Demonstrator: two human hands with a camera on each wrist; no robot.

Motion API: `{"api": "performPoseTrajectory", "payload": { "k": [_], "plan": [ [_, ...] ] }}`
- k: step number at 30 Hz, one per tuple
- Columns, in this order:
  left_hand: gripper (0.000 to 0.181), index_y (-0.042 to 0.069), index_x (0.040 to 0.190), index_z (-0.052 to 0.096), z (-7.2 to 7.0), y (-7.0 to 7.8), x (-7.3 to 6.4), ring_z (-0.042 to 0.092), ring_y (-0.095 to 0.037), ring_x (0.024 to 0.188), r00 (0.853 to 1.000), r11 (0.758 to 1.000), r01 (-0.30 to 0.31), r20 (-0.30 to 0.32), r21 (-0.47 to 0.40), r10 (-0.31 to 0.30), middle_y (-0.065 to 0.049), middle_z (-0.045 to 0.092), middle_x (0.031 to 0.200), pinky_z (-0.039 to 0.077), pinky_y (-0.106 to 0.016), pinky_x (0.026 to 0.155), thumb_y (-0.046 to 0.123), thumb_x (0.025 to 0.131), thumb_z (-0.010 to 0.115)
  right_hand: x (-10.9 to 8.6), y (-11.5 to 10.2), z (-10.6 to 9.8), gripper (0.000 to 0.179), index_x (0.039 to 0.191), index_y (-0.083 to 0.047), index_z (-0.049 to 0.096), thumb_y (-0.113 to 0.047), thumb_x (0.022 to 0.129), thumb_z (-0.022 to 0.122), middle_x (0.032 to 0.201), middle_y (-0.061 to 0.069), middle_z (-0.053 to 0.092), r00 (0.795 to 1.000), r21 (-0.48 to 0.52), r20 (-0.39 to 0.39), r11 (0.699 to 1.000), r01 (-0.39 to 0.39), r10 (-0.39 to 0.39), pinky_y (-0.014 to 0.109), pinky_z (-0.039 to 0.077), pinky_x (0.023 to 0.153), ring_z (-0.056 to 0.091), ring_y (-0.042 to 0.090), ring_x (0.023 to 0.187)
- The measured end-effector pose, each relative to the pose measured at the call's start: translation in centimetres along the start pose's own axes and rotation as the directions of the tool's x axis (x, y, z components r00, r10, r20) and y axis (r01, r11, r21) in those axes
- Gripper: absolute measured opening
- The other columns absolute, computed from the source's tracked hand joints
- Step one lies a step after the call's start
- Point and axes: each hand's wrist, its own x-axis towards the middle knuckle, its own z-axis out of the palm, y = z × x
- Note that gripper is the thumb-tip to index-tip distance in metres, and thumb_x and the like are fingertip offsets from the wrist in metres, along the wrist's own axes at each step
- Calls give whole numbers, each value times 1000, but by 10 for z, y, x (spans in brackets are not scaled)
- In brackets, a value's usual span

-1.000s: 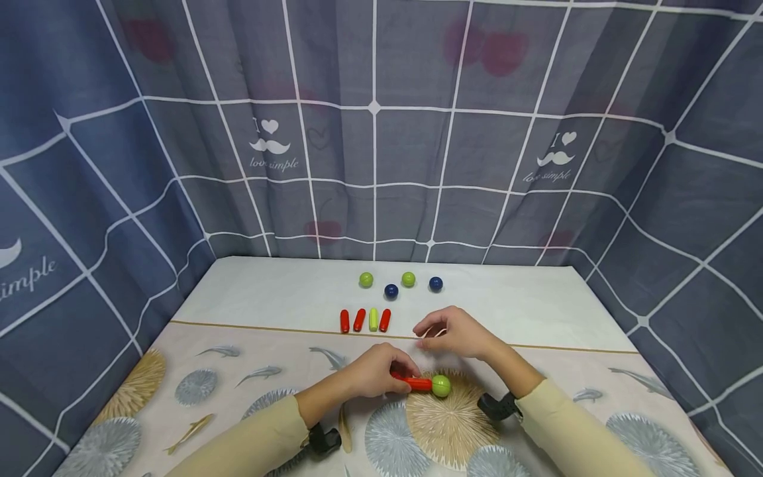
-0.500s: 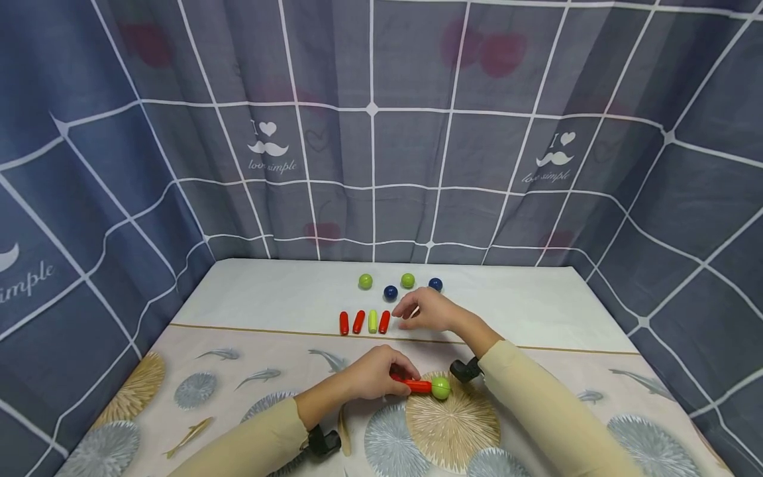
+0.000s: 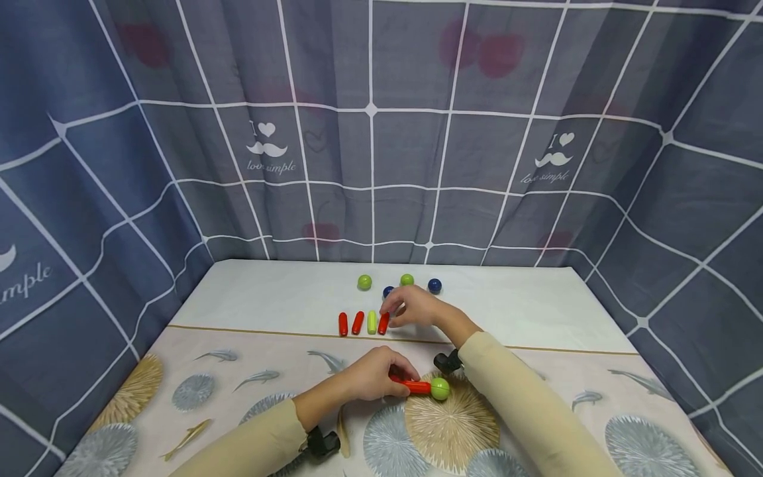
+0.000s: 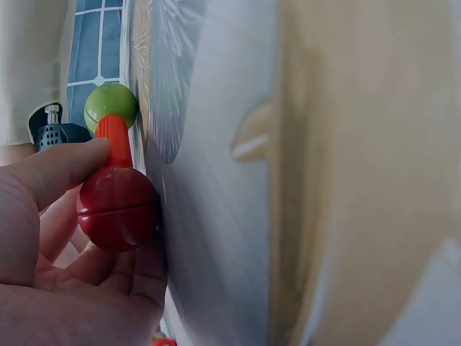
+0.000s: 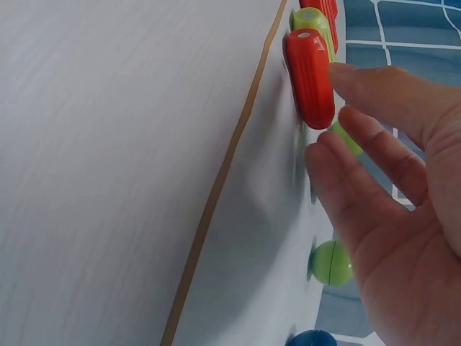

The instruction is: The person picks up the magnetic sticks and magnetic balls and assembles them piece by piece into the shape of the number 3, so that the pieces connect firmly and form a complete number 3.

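Observation:
My left hand (image 3: 377,374) pinches a red ball (image 4: 119,213) joined to one end of a red stick (image 3: 420,387). At the stick's other end is a green ball (image 3: 440,389). Low over the cloth, this joined piece lies sideways in the head view. My right hand (image 3: 420,308) is at the rightmost loose red stick (image 5: 311,79), its thumb right beside the stick and its other fingers spread past the end. Left of that stick lie a yellow-green stick (image 3: 372,322) and two more red sticks, the nearer one (image 3: 357,322) slightly tilted.
Behind the sticks on the white strip (image 3: 268,298) are two green balls, the left one (image 3: 364,282) in plain sight, and two blue balls, the right one (image 3: 434,285) uncovered. A checked curtain (image 3: 334,146) encloses the table. The patterned cloth (image 3: 286,424) covers the front.
My right hand has moved left and away from the joined piece, over to the rightmost loose red stick, partly covering a blue ball. My left hand keeps its hold in the same place.

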Motion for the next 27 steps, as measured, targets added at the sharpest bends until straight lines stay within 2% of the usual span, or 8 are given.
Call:
{"api": "performPoseTrajectory", "payload": {
  "k": [6,10,19,27],
  "plan": [
    [19,11,100,80,0,0,1,56,1,74,1000,1000,2,-3,-2,-2,-1,76,91,48,-18,72,3,83,82,5,3,1,28,111,-7,77,0,85,80,115,6,74,999,-23,36,1000,-21,22,30,59,92,71,18,103],
    [18,11,100,80,1,1,1,56,1,74,1000,1000,10,-3,0,-10,-2,76,91,48,-18,72,3,83,82,8,6,2,27,111,-8,77,-1,84,80,110,4,76,998,-17,49,999,-49,49,30,59,90,71,14,100],
    [18,10,100,80,1,2,0,56,2,74,1000,1000,8,-4,-3,-8,-2,76,90,48,-18,72,2,83,81,9,7,3,27,108,-11,79,0,84,80,104,2,76,995,-11,72,998,-69,70,19,55,76,65,5,86],
    [18,12,98,80,1,2,1,56,1,73,1000,1000,16,-8,1,-16,-2,76,88,48,-18,71,3,83,82,11,7,5,29,109,-8,79,3,82,79,106,5,74,993,27,105,998,-64,60,22,57,79,66,6,87]
  ]
}}
